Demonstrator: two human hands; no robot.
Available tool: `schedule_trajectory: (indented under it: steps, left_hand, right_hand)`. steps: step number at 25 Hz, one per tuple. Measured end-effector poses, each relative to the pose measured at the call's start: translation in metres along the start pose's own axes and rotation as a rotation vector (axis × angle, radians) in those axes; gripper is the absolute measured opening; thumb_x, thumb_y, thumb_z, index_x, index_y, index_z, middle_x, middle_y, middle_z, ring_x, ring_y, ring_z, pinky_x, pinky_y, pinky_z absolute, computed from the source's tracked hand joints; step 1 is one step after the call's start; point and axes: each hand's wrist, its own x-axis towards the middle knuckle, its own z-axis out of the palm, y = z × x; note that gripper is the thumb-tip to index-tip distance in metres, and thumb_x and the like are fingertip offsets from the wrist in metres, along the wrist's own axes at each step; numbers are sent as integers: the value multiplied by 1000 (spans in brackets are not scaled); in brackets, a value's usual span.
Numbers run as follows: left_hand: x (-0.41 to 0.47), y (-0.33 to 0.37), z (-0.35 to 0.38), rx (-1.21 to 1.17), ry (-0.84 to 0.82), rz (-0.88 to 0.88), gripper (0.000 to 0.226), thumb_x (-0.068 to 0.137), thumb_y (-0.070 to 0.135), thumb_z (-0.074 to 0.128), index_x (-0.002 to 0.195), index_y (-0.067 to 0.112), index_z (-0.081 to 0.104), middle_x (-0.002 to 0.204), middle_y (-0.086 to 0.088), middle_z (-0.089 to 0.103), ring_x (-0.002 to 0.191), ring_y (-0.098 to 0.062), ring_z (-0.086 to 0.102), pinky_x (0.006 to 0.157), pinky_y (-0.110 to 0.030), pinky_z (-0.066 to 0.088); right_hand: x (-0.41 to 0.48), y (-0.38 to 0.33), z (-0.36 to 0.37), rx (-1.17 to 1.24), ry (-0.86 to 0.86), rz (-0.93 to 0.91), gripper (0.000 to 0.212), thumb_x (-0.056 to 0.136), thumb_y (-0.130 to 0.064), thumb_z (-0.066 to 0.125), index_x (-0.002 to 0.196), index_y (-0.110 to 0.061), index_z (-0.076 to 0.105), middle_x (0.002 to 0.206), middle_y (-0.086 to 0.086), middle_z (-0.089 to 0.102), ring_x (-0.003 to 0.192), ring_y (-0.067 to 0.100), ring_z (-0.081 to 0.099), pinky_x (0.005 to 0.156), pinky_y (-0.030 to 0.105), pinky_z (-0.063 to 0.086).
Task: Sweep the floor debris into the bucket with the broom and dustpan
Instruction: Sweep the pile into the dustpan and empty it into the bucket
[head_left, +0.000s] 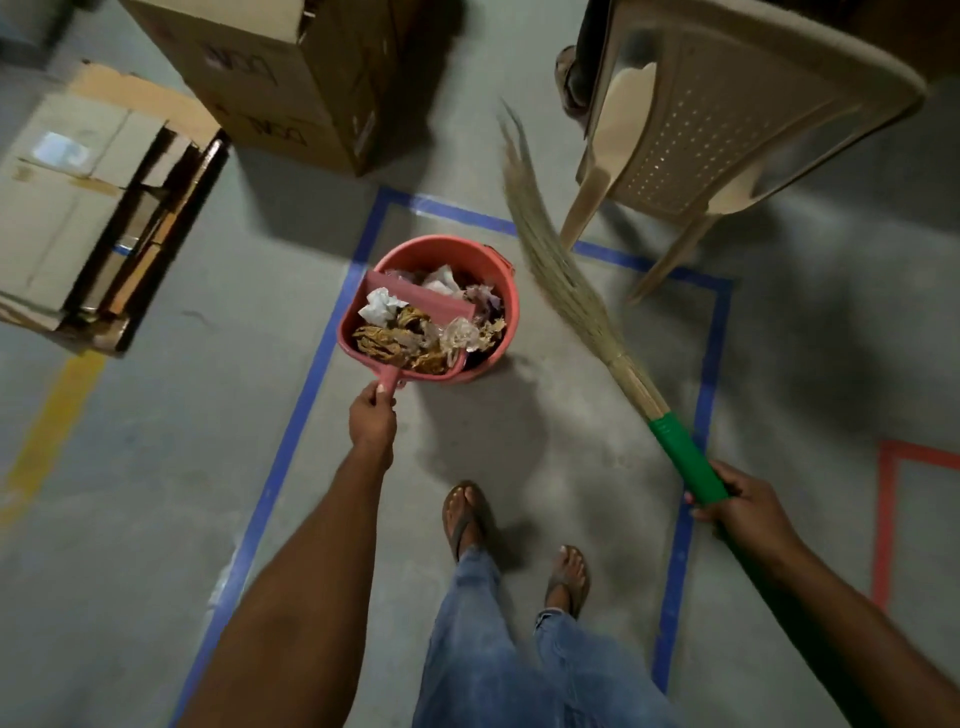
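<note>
Nearest, the right grip (743, 501) is wrapped round the green handle of the broom (563, 275). The shaft runs up and away from it, and the bristles are lifted clear of the floor (519, 457). The broom looks idle for now.

A little farther out, the left grip (371, 415) is closed round the end of the handle of the pink dustpan (410, 293). The pan sits directly beyond that grip, over the mouth of the bucket (452, 244). The debris (405, 340), crumpled paper, dry brown scraps and clear wrapping, is still heaped on the pan. More lies in the bucket on the pan's far side.

The step in hand looks like emptying. The load has been carried to the bucket but not yet tipped out. The next move calls for the left grip to raise the handle so that the pan's far lip drops inside the rim. It should tilt slowly enough that light paper does not spill over the near side.

Beyond the right grip's broom tip stands a plastic chair (727, 130). Beyond the left grip and bucket are cardboard boxes (270, 78).
</note>
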Motion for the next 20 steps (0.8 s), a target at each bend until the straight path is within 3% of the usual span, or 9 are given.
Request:
schedule_trajectory:
  steps: [2,3,6,10,14,17,20]
  left_hand:
    - [18,32,7,133,-26,-2,42,98,44,60,109,5,70,79,-5,69,72,-25,66,58,-29,45]
    - [25,50,12,197,-48,27,40,94,42,65,112,8,69,84,-6,72,74,-26,69,55,-28,45]
    - [38,103,32,425,-74,149,48,82,17,73,129,18,60,105,-4,70,81,-22,64,51,-25,43]
    - [40,146,52,714,-66,278,16,91,9,65,105,3,63,98,-10,65,91,-24,61,73,-32,47]
    - [31,165,53,786,-9,397,30,98,21,59,116,-1,69,112,-22,69,109,-40,64,90,-44,52]
    - [35,155,47,759,15,469,29,99,23,56,119,4,64,114,-17,69,107,-38,67,81,-42,54]
    - [49,146,41,604,60,491,28,100,37,55,117,16,60,101,2,69,87,-21,70,60,-25,49]
  right_hand:
    - [-10,0,15,37,49,55,52,75,13,65,114,-20,71,86,10,74,79,28,66,62,31,45]
    - [-16,0,21,40,63,72,46,78,10,65,111,-22,71,85,11,73,75,26,65,60,33,46]
    - [-32,4,33,-8,77,77,27,80,1,69,97,-20,69,77,15,70,68,33,64,58,39,51]
    - [-44,3,39,-18,100,119,21,87,-12,73,104,-21,65,75,17,69,72,39,68,56,36,52]
    - [-53,8,41,-32,88,109,25,86,-15,74,109,-22,66,73,13,70,68,32,69,53,36,53]
    - [-62,9,44,-41,82,113,26,89,-17,73,112,-25,63,77,10,71,71,29,70,56,35,54]
    - [-68,9,50,-50,66,118,27,89,-18,73,114,-24,63,78,10,71,70,28,70,54,35,53]
